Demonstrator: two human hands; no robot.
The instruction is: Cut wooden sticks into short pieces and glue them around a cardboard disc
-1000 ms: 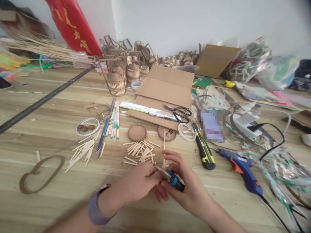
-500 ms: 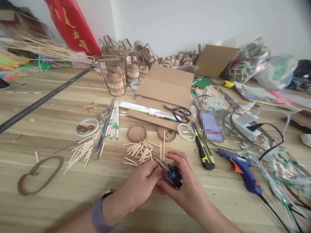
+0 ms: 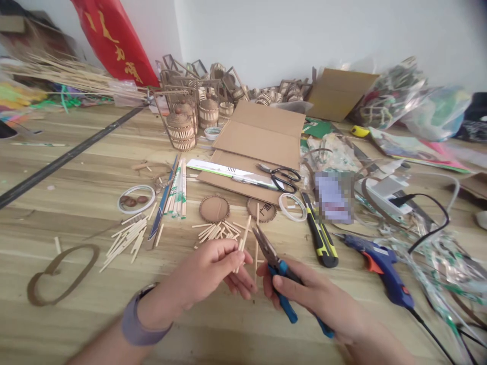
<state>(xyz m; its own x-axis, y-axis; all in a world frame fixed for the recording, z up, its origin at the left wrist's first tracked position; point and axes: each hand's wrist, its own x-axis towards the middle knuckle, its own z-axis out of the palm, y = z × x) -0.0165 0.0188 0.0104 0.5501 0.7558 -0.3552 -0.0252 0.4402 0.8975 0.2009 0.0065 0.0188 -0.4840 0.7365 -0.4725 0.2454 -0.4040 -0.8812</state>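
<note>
Between the thumb and fingers of my left hand (image 3: 218, 266) is a thin wooden stick (image 3: 246, 232), tilted upward. My right hand (image 3: 304, 291) grips blue-handled pliers (image 3: 279, 266), whose jaws point up and left, slightly parted and apart from that stick. Another long stick (image 3: 256, 238) lies on the table behind the plier jaws. Just beyond my left hand is a pile of short cut sticks (image 3: 216, 231). Two round cardboard discs with brown rims, one (image 3: 214, 209) on the left and one (image 3: 261, 209) on the right, lie behind the pile.
At the right lie a yellow-black utility knife (image 3: 321, 238), a blue glue gun (image 3: 380, 268) and a phone (image 3: 334, 197). Black scissors (image 3: 283, 176) rest on cardboard sheets (image 3: 262, 129). Small stick-sided baskets (image 3: 181, 132) stand behind. More sticks (image 3: 127, 238) and a brown strip loop (image 3: 63, 274) lie left.
My hands have drawn apart. The pliers have turned and moved right, their handles now showing. A stick now shows upright in my left hand.
</note>
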